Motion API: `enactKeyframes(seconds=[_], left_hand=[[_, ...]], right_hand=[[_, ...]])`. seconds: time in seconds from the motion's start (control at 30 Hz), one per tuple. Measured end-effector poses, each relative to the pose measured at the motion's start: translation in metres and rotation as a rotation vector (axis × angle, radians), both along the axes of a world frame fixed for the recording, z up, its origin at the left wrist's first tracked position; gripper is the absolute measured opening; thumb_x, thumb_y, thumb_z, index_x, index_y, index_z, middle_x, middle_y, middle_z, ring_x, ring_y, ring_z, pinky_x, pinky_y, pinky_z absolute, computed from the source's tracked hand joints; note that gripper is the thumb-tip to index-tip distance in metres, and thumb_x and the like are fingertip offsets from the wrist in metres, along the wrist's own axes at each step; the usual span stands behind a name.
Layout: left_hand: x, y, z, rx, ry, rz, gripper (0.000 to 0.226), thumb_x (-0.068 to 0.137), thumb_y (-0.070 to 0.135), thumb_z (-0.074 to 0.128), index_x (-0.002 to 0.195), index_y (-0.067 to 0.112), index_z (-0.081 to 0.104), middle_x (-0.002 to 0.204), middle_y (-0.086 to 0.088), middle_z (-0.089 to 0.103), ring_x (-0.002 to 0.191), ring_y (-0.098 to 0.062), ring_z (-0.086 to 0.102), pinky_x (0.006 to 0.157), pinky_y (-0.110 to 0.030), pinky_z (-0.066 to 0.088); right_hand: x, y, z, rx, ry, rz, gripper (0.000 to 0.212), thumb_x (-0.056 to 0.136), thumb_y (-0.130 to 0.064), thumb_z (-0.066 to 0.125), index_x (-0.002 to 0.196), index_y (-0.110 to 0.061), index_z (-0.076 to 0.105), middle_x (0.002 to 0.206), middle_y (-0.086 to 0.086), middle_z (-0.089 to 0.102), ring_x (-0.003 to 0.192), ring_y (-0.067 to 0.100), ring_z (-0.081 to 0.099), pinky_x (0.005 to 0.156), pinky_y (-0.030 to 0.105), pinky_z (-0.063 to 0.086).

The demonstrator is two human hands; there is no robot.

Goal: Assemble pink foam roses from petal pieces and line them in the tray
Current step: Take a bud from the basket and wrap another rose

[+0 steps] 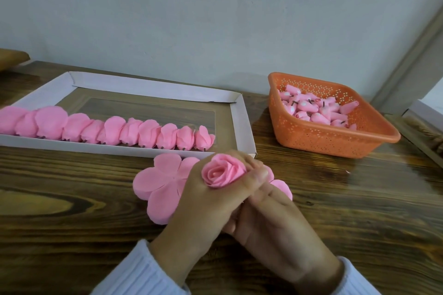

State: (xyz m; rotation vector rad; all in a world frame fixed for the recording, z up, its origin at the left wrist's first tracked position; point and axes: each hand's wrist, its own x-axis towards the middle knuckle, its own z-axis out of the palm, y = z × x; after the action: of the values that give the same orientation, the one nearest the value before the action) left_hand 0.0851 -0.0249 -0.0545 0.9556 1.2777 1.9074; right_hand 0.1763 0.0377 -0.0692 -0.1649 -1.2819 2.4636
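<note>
A pink foam rose [221, 171] with curled petals sits between both hands above the table. My left hand [199, 201] wraps round its left side and base. My right hand [266, 211] grips it from the right, thumb against the petals. Under the hands lies a stack of flat pink petal pieces [160, 184], partly covered. The white cardboard tray [242, 117] behind holds a row of several finished roses [115, 130] along its near wall.
An orange perforated basket [335, 136] at the right holds several pink rose buds with dark stems. The wooden table [72, 211] runs to a pale wall behind. A white frame edge [424, 115] stands at the far right.
</note>
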Motion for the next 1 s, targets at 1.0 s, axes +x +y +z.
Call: enactKeyframes(seconds=[1.0], left_hand=[[0.003,0.002,-0.002,0.083,0.018,0.002,0.017,0.063,0.039,0.072,0.054,0.028,0.063,0.088,0.010,0.069,0.061,-0.006,0.063,0.046,-0.025,0.045]], right_hand=[[0.002,0.011,0.002,-0.046,-0.062,0.052,0.049,0.087,-0.027,0.062,0.128,-0.002,0.053,0.101,0.020,0.043,0.078,0.018,0.049,0.068,0.027,0.047]])
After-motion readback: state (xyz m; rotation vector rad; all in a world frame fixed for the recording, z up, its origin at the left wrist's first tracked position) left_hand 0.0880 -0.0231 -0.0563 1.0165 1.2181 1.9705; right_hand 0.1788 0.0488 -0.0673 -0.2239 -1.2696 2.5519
